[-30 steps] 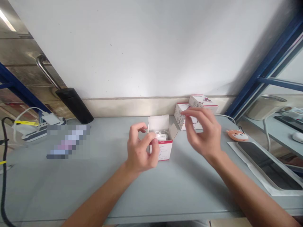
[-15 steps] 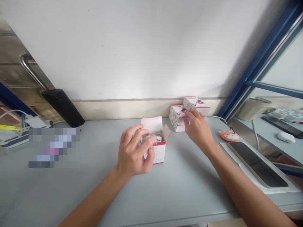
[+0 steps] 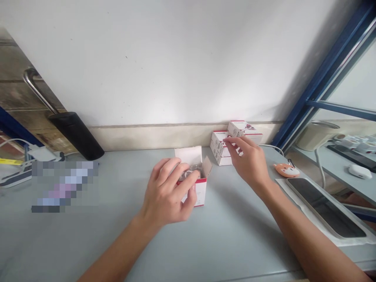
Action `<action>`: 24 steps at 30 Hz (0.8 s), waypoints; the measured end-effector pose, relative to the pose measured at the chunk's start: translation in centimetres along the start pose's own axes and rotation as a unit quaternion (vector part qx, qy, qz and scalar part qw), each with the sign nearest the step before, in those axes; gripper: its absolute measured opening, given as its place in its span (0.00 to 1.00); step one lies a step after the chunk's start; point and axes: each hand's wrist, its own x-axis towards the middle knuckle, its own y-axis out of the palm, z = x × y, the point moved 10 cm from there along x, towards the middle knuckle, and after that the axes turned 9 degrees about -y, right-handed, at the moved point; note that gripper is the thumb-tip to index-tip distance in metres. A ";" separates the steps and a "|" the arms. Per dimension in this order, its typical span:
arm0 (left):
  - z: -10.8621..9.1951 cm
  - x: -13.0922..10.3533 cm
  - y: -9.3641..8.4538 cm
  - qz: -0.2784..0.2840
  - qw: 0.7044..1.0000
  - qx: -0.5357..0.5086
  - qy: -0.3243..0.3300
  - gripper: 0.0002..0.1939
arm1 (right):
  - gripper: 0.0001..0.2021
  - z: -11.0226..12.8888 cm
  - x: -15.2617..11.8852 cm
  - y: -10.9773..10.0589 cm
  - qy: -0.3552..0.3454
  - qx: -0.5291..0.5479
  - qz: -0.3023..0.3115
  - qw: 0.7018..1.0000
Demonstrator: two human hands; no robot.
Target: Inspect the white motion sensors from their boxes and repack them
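A small white carton [image 3: 200, 192] with a red edge stands upright on the grey table, its flaps raised. Inside it shows a clear plastic-wrapped item [image 3: 194, 170], whose kind I cannot make out. My left hand [image 3: 169, 190] is over the carton's left side, fingers apart and curved, index finger across the opening and thumb before the front face. Whether it presses on the carton is unclear. To the right, my right hand [image 3: 248, 156] hovers in front of white-and-red boxes [image 3: 219, 149] stacked by the wall, with a gap between thumb and index finger.
At the right lie a phone [image 3: 326, 207] on white paper and an orange animal-faced case [image 3: 286, 170]. A black cylinder [image 3: 76, 135] leans at the left, near a power strip [image 3: 17, 174] and a pixelated object [image 3: 64, 186]. A wall closes off the back.
My right hand has drawn slightly back from the stacked boxes. My left hand has dropped a little at the carton, and more of the plastic-wrapped item shows.
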 end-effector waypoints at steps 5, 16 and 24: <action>0.2 -0.1 0.0 0.008 1.000 0.019 -0.015 0.13 | 0.15 7.7 -0.1 -2.5 -0.098 0.147 -0.046 0.983; 0.6 0.0 0.0 0.016 0.999 0.022 -0.029 0.13 | 0.18 8.2 -1.4 0.3 0.014 0.243 0.068 0.967; 1.1 -0.3 0.0 0.022 1.000 0.007 -0.018 0.14 | 0.01 7.8 -1.0 0.2 0.048 0.262 0.105 0.958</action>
